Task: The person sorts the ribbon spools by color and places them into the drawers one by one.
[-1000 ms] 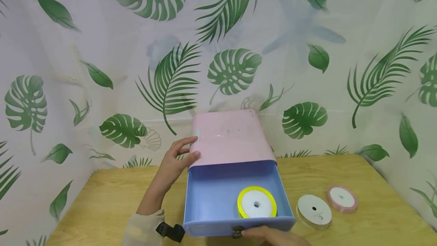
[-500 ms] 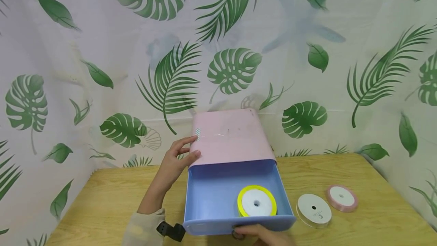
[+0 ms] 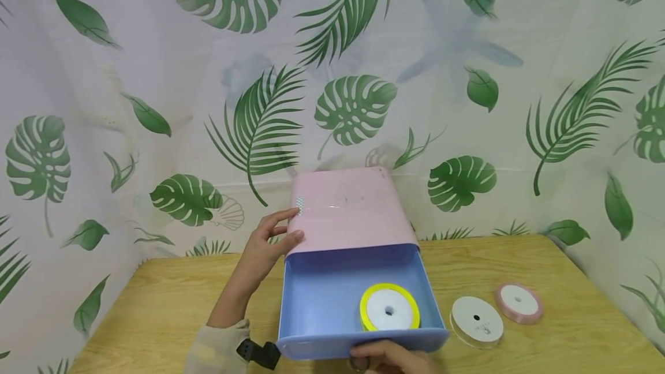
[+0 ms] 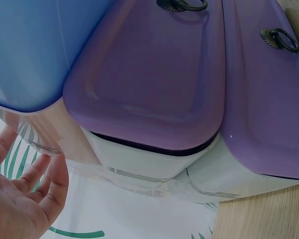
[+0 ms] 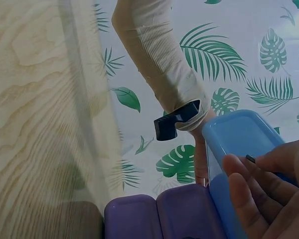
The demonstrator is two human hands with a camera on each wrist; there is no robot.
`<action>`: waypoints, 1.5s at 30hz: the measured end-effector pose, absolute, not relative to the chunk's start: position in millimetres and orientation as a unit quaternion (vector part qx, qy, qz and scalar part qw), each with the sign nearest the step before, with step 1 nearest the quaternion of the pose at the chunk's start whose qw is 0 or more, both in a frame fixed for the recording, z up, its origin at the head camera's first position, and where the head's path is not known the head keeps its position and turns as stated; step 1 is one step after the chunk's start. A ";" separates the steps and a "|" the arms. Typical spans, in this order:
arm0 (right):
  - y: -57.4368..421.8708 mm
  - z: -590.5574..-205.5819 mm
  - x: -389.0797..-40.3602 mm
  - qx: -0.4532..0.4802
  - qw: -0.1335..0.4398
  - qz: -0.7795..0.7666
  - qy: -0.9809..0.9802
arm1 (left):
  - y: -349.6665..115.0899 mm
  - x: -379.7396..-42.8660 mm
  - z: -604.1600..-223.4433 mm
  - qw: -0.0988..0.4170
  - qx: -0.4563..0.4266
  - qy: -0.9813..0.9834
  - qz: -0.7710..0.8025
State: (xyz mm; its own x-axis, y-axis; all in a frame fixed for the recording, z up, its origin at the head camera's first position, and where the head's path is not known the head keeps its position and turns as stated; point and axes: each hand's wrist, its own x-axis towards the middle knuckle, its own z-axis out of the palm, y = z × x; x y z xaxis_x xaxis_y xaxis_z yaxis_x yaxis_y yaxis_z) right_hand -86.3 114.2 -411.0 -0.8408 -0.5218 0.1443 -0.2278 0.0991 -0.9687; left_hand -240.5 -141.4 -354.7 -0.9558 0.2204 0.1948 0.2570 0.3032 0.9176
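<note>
A blue drawer (image 3: 322, 296) stands pulled out of a pink cabinet (image 3: 348, 209). In it, at the front right, lies a yellow ribbon spool (image 3: 389, 287) with a white face. My left hand (image 3: 265, 247) rests on the cabinet's left side, thumb near the front edge and fingers farther back. At the drawer's front, my right hand (image 3: 395, 356) pinches the dark ring pull (image 3: 357, 362), which is partly hidden by the fingers. The right wrist view shows that hand (image 5: 274, 184) with a bit of dark metal between thumb and finger.
Right of the drawer, a white ribbon spool (image 3: 477, 322) and a pink ribbon spool (image 3: 519, 305) lie on the wooden table (image 3: 561, 270). Two purple drawers (image 4: 154, 64) with ring pulls sit below the blue one. A leaf-patterned cloth (image 3: 358, 108) hangs behind.
My right hand has shifted left along the drawer front, and its fingers have closed around the ring pull. The left hand, the drawer and the spools stay where they were.
</note>
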 end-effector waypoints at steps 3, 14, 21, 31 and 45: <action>113.1 -410.8 -87.6 -0.262 0.106 -0.615 0.736 | -141.7 -240.8 -354.6 0.015 -0.149 -0.807 -0.571; 107.7 -407.3 -100.6 -0.323 -0.033 -0.608 0.724 | -141.8 -241.9 -353.2 0.014 -0.149 -0.809 -0.569; 104.5 -393.8 -109.8 -0.349 -0.071 -0.607 0.710 | -141.6 -241.6 -354.0 0.012 -0.145 -0.808 -0.570; 102.5 -381.1 -126.3 -0.334 -0.086 -0.604 0.719 | -141.8 -241.5 -353.1 0.013 -0.148 -0.807 -0.571; 102.1 -372.4 -141.4 -0.287 -0.058 -0.606 0.739 | -141.8 -240.3 -354.1 0.013 -0.136 -0.812 -0.568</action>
State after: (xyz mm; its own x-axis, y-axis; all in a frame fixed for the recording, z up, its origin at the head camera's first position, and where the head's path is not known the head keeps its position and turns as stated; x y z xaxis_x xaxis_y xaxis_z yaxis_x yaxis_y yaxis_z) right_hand -141.4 102.1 -372.4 -0.8281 -0.3546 0.4342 -0.4953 0.1003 -0.8629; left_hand -240.3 -141.8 -354.1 -0.9626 0.2063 0.1754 0.2355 0.3180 0.9184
